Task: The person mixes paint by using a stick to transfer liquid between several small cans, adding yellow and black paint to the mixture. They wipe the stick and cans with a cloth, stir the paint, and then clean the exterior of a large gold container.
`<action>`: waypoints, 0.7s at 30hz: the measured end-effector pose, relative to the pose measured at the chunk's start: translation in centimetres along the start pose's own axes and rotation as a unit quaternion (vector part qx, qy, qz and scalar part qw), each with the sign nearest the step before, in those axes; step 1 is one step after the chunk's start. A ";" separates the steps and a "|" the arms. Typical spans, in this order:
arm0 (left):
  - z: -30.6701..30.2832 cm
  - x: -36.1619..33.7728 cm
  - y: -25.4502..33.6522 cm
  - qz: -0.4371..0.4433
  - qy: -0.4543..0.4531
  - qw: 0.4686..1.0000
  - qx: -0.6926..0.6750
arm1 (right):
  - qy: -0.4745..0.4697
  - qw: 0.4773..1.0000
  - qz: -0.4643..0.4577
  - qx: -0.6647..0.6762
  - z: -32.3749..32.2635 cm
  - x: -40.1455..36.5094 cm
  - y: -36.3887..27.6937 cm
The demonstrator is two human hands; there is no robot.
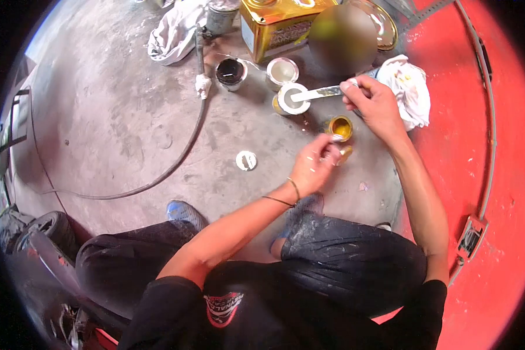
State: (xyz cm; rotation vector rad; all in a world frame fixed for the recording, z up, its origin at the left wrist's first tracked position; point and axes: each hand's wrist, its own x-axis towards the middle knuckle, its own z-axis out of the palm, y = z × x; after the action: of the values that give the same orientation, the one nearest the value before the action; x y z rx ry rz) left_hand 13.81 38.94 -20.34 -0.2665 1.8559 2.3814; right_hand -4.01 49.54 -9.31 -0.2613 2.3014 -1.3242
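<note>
The putty knife (318,93) has its blade over a white tin (290,99) on the concrete floor (116,116), and the right hand (374,106) is clamped on its handle. Nearby, the left hand (314,164) pinches its fingers together at the rim of a yellow tin (339,128). A black tin (231,73), a loose lid (246,160), a rag (413,90) and a hose (181,157) lie around them.

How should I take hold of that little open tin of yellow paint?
Grip the yellow tin round its side wall, from the near side, where the left hand is close. It stands upright and open, so stay off the rim and keep it level.
</note>
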 end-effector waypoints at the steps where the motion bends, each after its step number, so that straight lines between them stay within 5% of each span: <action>1: -0.5 -0.3 -0.3 -0.068 -0.006 0.994 -0.090 | -0.003 1.000 0.003 -0.012 0.2 0.1 0.2; 8: -3.9 -0.5 -0.7 -0.241 0.013 0.905 -0.350 | -0.005 0.998 0.001 -0.070 0.7 0.0 -0.9; 21: -6.6 -1.2 -3.7 -0.232 0.012 0.931 -0.283 | -0.012 0.998 -0.007 -0.068 0.3 -0.2 -1.4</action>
State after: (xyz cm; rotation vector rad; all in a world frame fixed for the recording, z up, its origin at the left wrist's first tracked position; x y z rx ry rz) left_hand 16.14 33.44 -25.19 -0.6950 0.9138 2.4845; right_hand -3.81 48.62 -8.16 -0.3371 2.3764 -1.1659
